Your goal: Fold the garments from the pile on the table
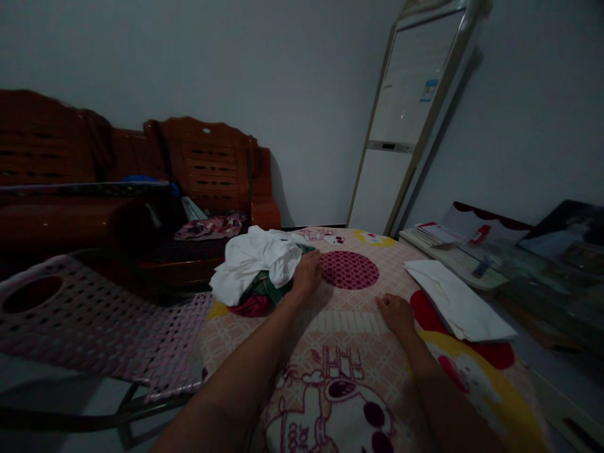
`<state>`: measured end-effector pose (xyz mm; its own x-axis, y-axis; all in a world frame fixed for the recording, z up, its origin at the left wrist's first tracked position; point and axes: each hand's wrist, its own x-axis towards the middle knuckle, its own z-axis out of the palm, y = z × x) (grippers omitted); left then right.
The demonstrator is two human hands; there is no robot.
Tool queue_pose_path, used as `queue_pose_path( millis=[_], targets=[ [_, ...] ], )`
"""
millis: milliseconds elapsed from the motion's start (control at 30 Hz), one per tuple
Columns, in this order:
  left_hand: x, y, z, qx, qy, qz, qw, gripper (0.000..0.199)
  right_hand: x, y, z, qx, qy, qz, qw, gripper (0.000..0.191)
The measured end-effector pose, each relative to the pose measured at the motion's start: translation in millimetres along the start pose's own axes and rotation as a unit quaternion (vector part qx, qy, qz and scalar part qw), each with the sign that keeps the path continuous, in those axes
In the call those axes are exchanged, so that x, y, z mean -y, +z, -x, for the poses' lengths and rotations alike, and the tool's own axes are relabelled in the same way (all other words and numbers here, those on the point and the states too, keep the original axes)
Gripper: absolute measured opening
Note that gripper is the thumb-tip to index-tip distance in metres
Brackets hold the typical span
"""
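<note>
My left hand [307, 274] rests on the patterned cloth, right beside a heap of clothes, with its fingers curled in and nothing visible in them. On top of that heap lies a crumpled white garment [259, 258]. Below it a green garment [268, 288] and a dark red garment [252, 306] show in part. My right hand [396, 313] is loosely closed on the cloth, apart from the heap, and holds nothing that I can see. Under both hands spreads a pinkish cloth [349, 321] with cartoon animals and dots. Right of my right hand is a folded white sheet [457, 299].
At left stands a woven chair [117, 327], with a carved wooden sofa [202, 163] behind it. A tall air conditioner [391, 126] stands against the back wall. On the right, a glass-topped surface [528, 270] holds papers and a small red object [480, 235].
</note>
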<state>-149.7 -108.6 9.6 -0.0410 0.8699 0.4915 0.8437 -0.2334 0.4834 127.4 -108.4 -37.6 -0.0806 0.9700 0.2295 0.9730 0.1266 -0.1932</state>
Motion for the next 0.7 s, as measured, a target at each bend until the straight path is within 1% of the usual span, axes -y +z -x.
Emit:
queue_pose_path(
  millis=[67,133,167,233,300,367,400,467,533,567,633,667,700],
  targets=[
    [-3,-21.4,-2,-0.058,-0.003,-0.053,0.997,0.045,-1,0,-1,0.003,0.007,-0.001,1.0,0.036],
    [0,-41.6,-2,-0.102,-0.035,-0.113,0.988,0.047,-1,1,-2,0.002,0.007,0.002,1.0,0.035],
    [3,-50.3,-1,-0.113,-0.058,-0.137,0.982,0.047,-1,2,-2,0.0,0.004,0.002,1.0,0.035],
    [16,-64.6,1,-0.113,-0.104,-0.17,0.973,0.044,-2,3,-2,-0.004,-0.004,-0.003,1.0,0.034],
    [28,-74.3,1,-0.098,-0.147,-0.172,0.969,0.036,-3,5,-2,-0.01,-0.01,-0.014,1.0,0.034],
    [32,-78.9,-1,-0.105,-0.165,-0.134,0.971,0.032,-5,7,-2,-0.024,-0.008,-0.036,0.999,0.034],
    [28,-78.8,-2,-0.117,-0.158,-0.102,0.975,0.032,-5,8,-3,-0.034,-0.007,-0.056,0.998,0.034],
    [9,-72.0,-2,-0.131,-0.115,-0.026,0.984,0.033,-4,9,-3,-0.057,-0.011,-0.129,0.99,0.037],
    [-21,-56.2,3,-0.101,-0.05,0.036,0.993,0.033,1,7,-2,-0.058,-0.007,-0.251,0.966,0.041],
    [-37,-45.4,8,-0.073,-0.013,0.063,0.995,0.033,5,5,-1,-0.041,0.0,-0.322,0.946,0.043],
    [-65,-20.2,21,-0.002,0.067,0.111,0.992,0.032,13,1,3,0.015,0.018,-0.449,0.893,0.049],
    [-76,-7.1,29,0.047,0.111,0.124,0.985,0.032,17,-2,5,0.044,0.029,-0.496,0.867,0.052],
    [-84,5.4,36,0.078,0.141,0.138,0.977,0.032,20,-5,7,0.064,0.037,-0.531,0.844,0.055]
  ],
)
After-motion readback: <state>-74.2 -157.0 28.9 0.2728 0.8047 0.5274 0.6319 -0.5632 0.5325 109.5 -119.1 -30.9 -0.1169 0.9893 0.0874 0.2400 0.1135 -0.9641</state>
